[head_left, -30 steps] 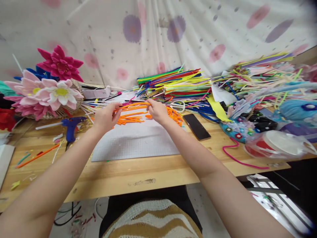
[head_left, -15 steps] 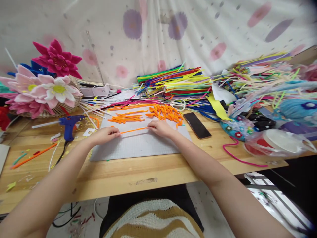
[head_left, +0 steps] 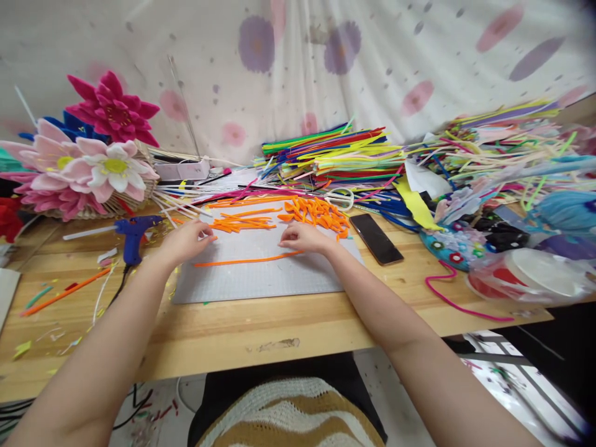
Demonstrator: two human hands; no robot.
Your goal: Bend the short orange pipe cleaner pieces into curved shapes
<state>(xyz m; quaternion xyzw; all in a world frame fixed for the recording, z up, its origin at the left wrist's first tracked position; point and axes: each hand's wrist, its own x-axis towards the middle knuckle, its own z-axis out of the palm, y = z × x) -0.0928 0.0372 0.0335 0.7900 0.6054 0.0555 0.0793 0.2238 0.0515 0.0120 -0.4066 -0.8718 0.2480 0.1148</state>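
An orange pipe cleaner (head_left: 246, 260) lies across the grey mat (head_left: 256, 282), its right end passing under my right hand. My left hand (head_left: 184, 240) hovers over the mat's left edge with fingers loosely bent and apart. A small orange tip shows by its thumb; whether it touches the hand is unclear. Above the pipe cleaner, my right hand (head_left: 305, 238) has curled fingers with a gap between thumb and forefinger, and nothing shows in them. Behind the hands are cut orange lengths (head_left: 244, 221) and a heap of bent orange pieces (head_left: 316, 214).
To the right of the mat lies a black phone (head_left: 376, 239). A blue glue gun (head_left: 133, 238) rests at the left, near fuzzy flowers (head_left: 112, 164). Bundles of coloured pipe cleaners (head_left: 335, 152) line the back. A plastic-wrapped tub (head_left: 526, 273) stands at the right.
The orange pipe cleaner stretched between both hands has been let go and now lies on the mat, closer to me. My left hand has drawn back left and slightly away from me.
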